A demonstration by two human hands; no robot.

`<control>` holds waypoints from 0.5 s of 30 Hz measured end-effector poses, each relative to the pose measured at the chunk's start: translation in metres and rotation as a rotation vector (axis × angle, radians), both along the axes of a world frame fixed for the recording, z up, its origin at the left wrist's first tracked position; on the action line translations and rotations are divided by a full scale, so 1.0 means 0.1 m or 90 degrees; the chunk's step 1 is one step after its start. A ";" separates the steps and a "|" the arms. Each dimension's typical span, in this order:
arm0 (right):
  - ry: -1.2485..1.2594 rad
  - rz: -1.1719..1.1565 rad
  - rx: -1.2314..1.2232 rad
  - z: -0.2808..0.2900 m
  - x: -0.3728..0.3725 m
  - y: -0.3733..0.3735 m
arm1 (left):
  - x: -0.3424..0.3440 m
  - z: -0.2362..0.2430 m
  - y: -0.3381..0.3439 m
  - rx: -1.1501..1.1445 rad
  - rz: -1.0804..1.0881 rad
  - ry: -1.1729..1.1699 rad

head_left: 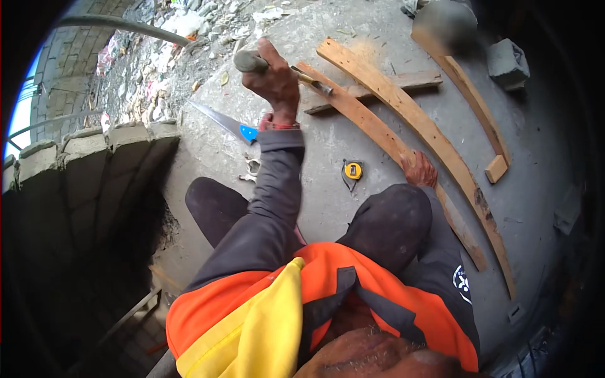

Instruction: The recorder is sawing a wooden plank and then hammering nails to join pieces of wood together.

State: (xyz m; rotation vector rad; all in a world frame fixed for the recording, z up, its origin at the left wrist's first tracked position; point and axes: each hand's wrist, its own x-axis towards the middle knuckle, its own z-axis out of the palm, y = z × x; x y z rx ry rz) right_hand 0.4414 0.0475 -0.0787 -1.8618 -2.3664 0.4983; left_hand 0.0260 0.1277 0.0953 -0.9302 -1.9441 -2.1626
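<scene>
My left hand is raised over the floor, its fingers wrapped round the thick grey handle of a hammer. The hammer's metal end is over the far part of a narrow wooden plank; contact cannot be made out. My right hand grips that plank lower down, fingers curled over it beside my right knee. The plank's far part lies across a short wooden crosspiece. Alongside to the right runs a longer curved plank. A yellow and black tape measure lies between my knees and the plank.
A handsaw with a blue handle lies left of my raised arm, near a small metal piece. Another curved board, a small wood block and a concrete block are at right. A block wall stands left; rubble lies beyond.
</scene>
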 end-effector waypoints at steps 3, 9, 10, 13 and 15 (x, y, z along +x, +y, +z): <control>0.007 -0.010 -0.004 0.04 0.05 -0.07 | -0.22 0.42 0.08 -0.026 -0.093 -0.161; -0.016 -0.019 -0.025 0.00 0.02 -0.02 | 0.35 0.00 -0.07 0.085 0.065 0.041; -0.013 -0.017 -0.020 0.00 0.01 0.00 | 0.22 0.05 -0.04 0.036 0.023 0.058; -0.008 -0.029 -0.008 0.00 0.17 -0.05 | -0.23 0.37 0.12 -0.004 -0.107 -0.198; 0.012 -0.003 -0.017 0.01 -0.03 0.04 | -0.59 0.30 0.08 0.045 -0.086 -0.141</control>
